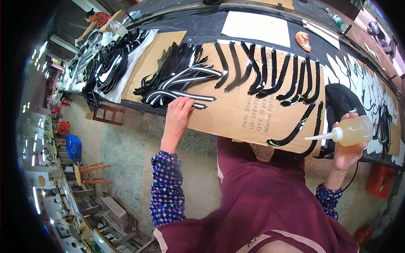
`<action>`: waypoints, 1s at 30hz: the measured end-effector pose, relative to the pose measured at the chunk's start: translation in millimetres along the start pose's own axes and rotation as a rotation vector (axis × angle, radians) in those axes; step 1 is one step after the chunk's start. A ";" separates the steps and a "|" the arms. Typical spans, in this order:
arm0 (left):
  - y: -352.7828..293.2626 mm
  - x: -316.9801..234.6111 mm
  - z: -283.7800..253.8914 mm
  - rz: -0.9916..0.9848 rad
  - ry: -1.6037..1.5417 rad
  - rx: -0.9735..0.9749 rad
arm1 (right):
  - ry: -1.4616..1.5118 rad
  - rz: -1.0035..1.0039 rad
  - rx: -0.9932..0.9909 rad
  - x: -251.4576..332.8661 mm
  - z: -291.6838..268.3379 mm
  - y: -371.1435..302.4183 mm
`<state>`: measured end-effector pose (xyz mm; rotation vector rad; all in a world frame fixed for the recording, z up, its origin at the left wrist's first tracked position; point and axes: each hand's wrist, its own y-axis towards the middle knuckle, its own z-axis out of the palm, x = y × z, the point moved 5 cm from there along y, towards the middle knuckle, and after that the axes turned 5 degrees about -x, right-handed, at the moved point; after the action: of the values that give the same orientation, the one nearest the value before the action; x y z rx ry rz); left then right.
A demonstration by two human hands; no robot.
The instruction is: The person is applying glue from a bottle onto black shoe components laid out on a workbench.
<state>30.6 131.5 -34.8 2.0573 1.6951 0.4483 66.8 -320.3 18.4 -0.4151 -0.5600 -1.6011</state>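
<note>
My left hand (178, 118) reaches to the cardboard's near edge, its fingers closed on a black strip (199, 106) at the bottom of a loose bundle. Other strips in that bundle (185, 76) are black with white stripes. My right hand (346, 158) grips a clear squeeze bottle (355, 130) holding yellowish liquid, its thin white nozzle pointing left. Between my hands, several curved black strips (282, 78) lie side by side across the cardboard sheet (228, 122). One curved strip (293, 130) lies nearer to me, and another (314, 137) hangs over the near edge.
Further left are large heaps of black strips (112, 69). White cut pieces (373, 90) cover the right end of the table, past a black rounded object (344, 101). White paper (255, 28) and an orange-brown piece (303, 41) lie behind. A person (99, 19) works at far left.
</note>
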 end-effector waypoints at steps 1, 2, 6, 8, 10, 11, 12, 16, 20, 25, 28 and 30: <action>1.3 0.5 0.6 0.027 0.026 -0.007 | 0.011 0.011 0.009 -1.9 1.8 -0.6; 0.7 2.2 3.1 0.025 0.024 -0.008 | 0.022 0.021 0.019 -3.7 3.5 -1.3; 0.3 1.4 3.8 0.010 0.043 -0.072 | 0.026 0.032 0.007 -6.4 3.9 -4.6; 3.7 -1.9 3.2 -0.041 -0.003 -0.104 | 0.024 0.041 -0.004 -7.6 3.9 -6.4; 4.5 10.3 12.0 -0.427 -0.214 -0.055 | 0.029 0.056 0.000 -9.8 5.3 -6.8; 4.1 12.8 17.0 -0.535 -0.352 -0.072 | 0.037 0.067 0.002 -10.9 5.9 -7.1; 6.2 13.9 16.7 -0.537 -0.352 -0.073 | 0.036 0.068 0.004 -11.7 6.0 -6.8; -0.6 25.6 23.5 -0.748 -1.022 -0.188 | 0.061 0.083 0.014 -16.5 9.6 -8.0; 5.5 23.6 8.0 -0.769 -1.238 -0.230 | 0.044 0.130 0.033 -29.8 17.6 -8.9; 8.5 33.2 -0.8 -0.860 -1.470 -0.314 | 0.198 0.441 0.124 -93.4 67.6 -15.9; 1.4 40.1 5.8 -0.856 -1.569 -0.424 | 0.230 0.642 0.199 -155.1 108.4 -15.6; -3.8 43.6 10.2 -0.861 -1.644 -0.490 | 0.411 0.772 0.218 -201.5 136.4 -17.6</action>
<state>41.2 173.5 -46.6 0.5847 0.9503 -0.8250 63.0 -76.4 12.1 -0.0997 -0.2062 -0.8319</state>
